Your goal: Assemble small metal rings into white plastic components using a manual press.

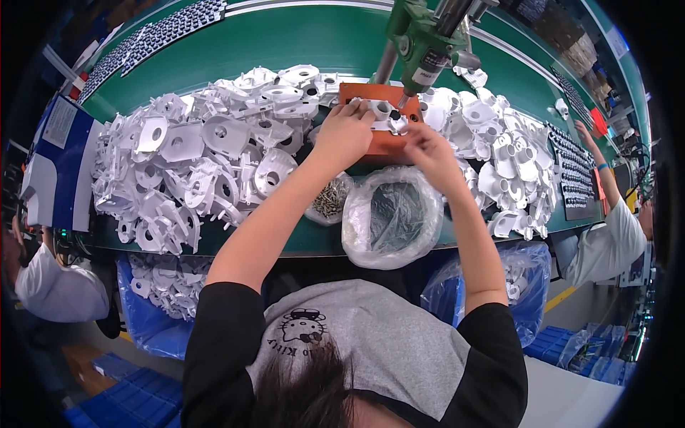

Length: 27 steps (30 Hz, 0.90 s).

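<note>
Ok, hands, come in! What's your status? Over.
Left hand on white part, atop orange block. Right hand by the part's right end, contact unclear. Green machine head overhanging the block.

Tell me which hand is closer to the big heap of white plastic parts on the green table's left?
Left. The left hand is just right of the heap; the right hand is farther, at the right edge of the rectangular orange block.

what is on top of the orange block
A white plastic part lies on the orange block. The left hand rests on the part's left end; the right hand is by its right end, contact unclear. The block's surface beneath the part and left hand is covered.
</note>
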Motion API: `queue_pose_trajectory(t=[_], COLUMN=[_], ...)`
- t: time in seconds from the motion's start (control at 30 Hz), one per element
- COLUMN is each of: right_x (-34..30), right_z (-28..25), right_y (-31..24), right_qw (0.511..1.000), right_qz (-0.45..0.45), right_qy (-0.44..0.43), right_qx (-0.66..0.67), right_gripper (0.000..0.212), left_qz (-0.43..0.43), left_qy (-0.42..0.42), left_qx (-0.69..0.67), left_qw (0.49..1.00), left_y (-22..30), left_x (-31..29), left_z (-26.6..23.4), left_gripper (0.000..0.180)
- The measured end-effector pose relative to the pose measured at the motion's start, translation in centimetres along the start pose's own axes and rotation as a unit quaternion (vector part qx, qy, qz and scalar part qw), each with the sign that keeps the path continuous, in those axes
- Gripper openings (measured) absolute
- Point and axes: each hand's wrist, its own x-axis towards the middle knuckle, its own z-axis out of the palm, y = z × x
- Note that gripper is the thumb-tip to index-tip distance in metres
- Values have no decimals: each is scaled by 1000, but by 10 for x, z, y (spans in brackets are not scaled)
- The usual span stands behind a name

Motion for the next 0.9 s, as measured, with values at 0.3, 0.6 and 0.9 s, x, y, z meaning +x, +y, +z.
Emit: queue_pose_trajectory(t=[0.3,0.6,0.9], right_x=[50,56,61], right_z=[-16,2,1], right_y=[12,16,32], right_qw=[971,987,981], right_qz=[-66,-2,-47], right_qy=[145,139,145], right_qx=[-178,-85,-123], right_gripper=[18,20,20], left_qz=[-4,-5,-2], left_qy=[-23,-1,0], left_qx=[-6,-11,-6], left_qw=[1000,1000,1000], left_y=[1,2,2], left_x=[-1,-2,-1], left_z=[-4,-4,-1], left_gripper=[31,31,30])
